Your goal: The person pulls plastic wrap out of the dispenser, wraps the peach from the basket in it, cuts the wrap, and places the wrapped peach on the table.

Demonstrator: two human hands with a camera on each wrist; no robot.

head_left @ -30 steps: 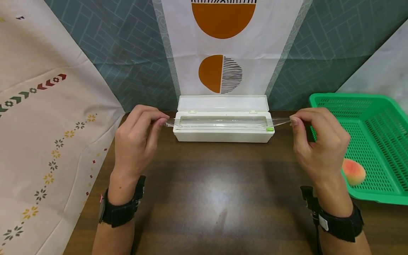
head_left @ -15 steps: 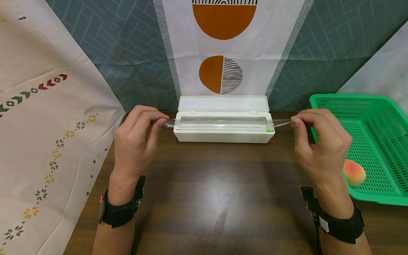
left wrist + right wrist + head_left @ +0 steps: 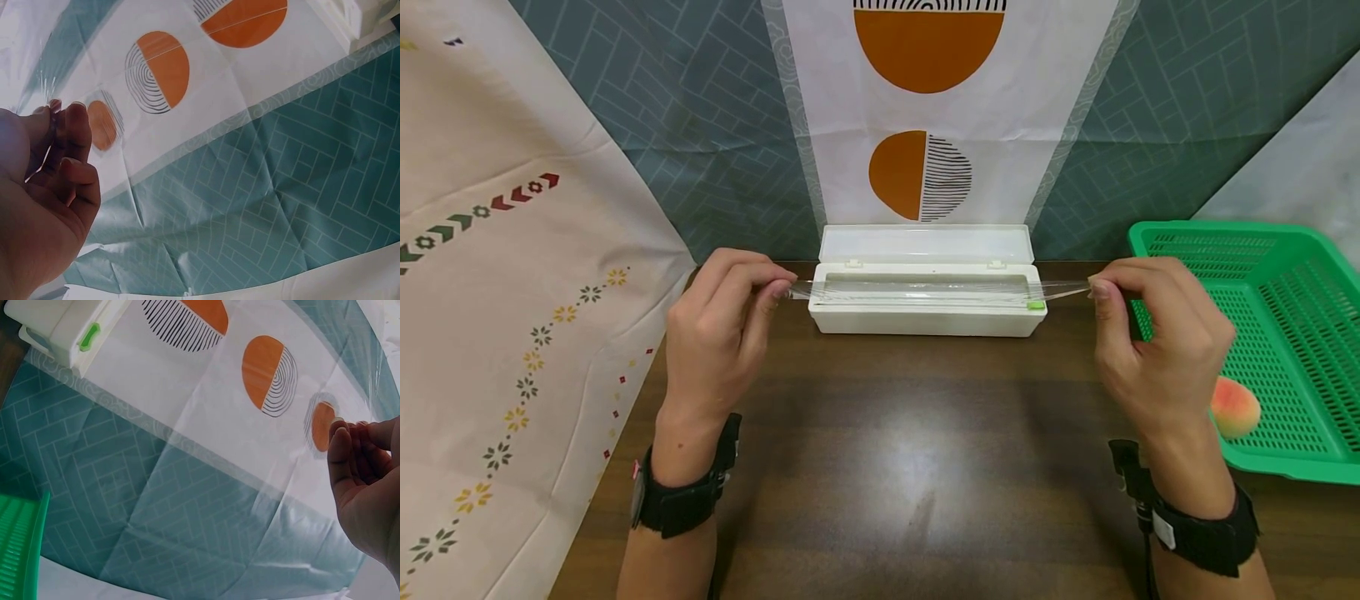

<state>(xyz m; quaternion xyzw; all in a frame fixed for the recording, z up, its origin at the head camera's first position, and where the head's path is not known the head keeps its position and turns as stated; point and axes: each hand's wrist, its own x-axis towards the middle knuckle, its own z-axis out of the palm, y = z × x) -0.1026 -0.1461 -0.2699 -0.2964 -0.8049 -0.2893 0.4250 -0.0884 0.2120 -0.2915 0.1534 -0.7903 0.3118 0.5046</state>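
Clear plastic wrap [image 3: 925,290] stretches between my two hands, passing across a white plastic wrap dispenser [image 3: 925,322] at the back of the table. My left hand [image 3: 718,333] pinches one end of the wrap between thumb and fingers, to the left of the dispenser. At the other end my right hand [image 3: 1161,342] pinches the wrap the same way, with the film drawn into a thin strand there. The dispenser's lid [image 3: 925,244] stands raised at the back, and a green slider [image 3: 1035,306] sits at its right front corner. Creased film shows at the left fingertips [image 3: 76,112].
A green plastic basket [image 3: 1300,467] stands at the right, partly behind my right hand, with a peach [image 3: 1236,407] in it. Patterned cloth [image 3: 700,167] hangs behind the table [image 3: 917,467]. Cream cloth [image 3: 535,333] slopes along the left side.
My right hand has shifted slightly to the right, still pinching the wrap. The left hand and dispenser stay almost where they were.
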